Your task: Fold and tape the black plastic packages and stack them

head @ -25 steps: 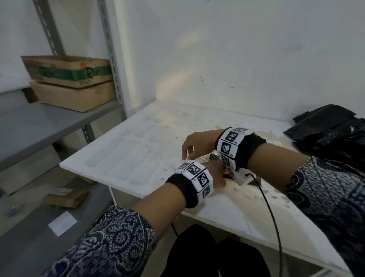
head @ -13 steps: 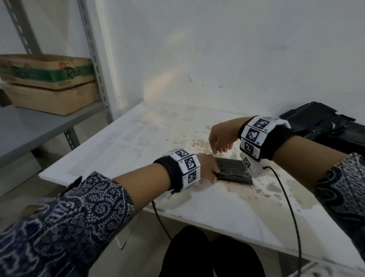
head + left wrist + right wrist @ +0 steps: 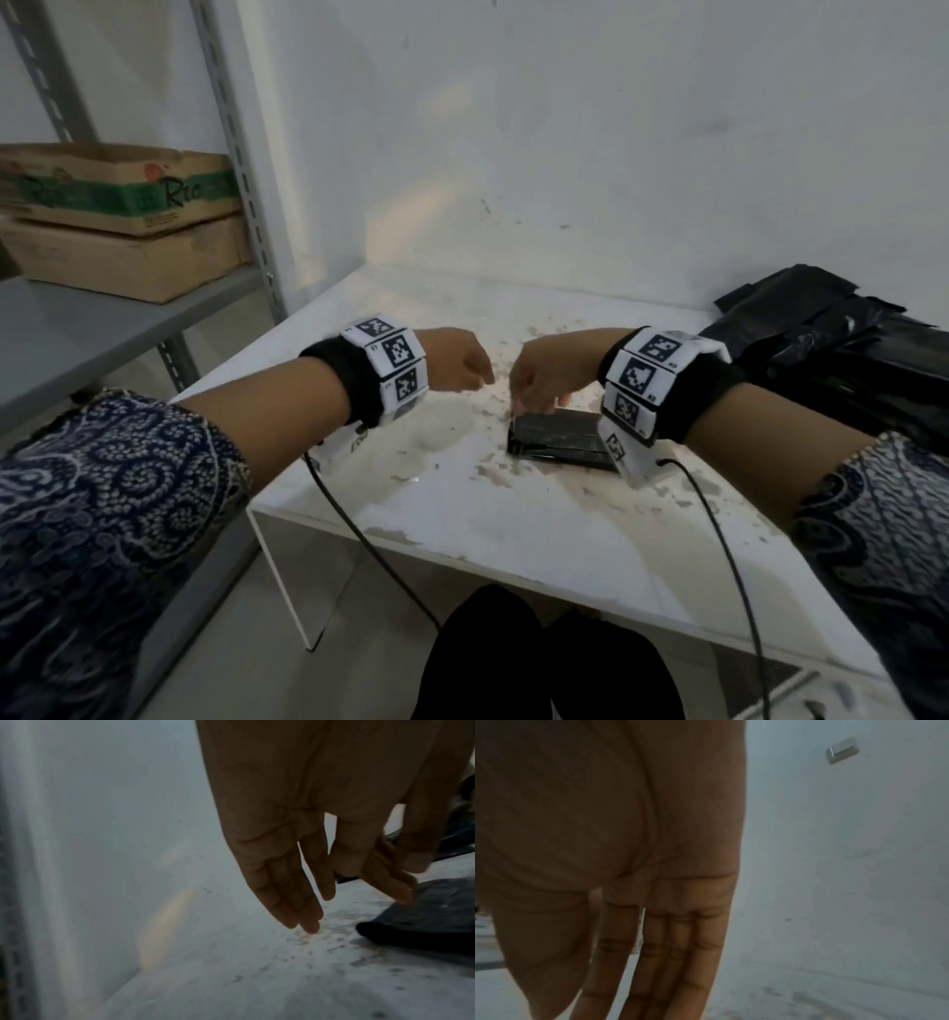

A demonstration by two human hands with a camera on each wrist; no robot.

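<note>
A folded black plastic package (image 3: 560, 442) lies flat on the white table (image 3: 513, 524). My right hand (image 3: 534, 403) reaches down to it, its straight fingers (image 3: 659, 963) touching the package's left end. My left hand (image 3: 480, 377) hovers just left of the right hand, a little above the table, with relaxed fingers (image 3: 303, 908) and nothing visible in it. The left wrist view shows the package (image 3: 432, 919) at the right, with the right hand's fingertips (image 3: 385, 882) on its far edge. No tape is visible.
A loose pile of black plastic packages (image 3: 832, 354) sits at the table's back right against the wall. Two cardboard boxes (image 3: 118, 205) rest on a grey metal shelf (image 3: 102, 318) to the left. Cables (image 3: 359, 534) hang from both wrists over the table's front edge.
My left hand let go of the package's left end and lifted off to the left. My right hand came down so that its fingertips touch that end.
</note>
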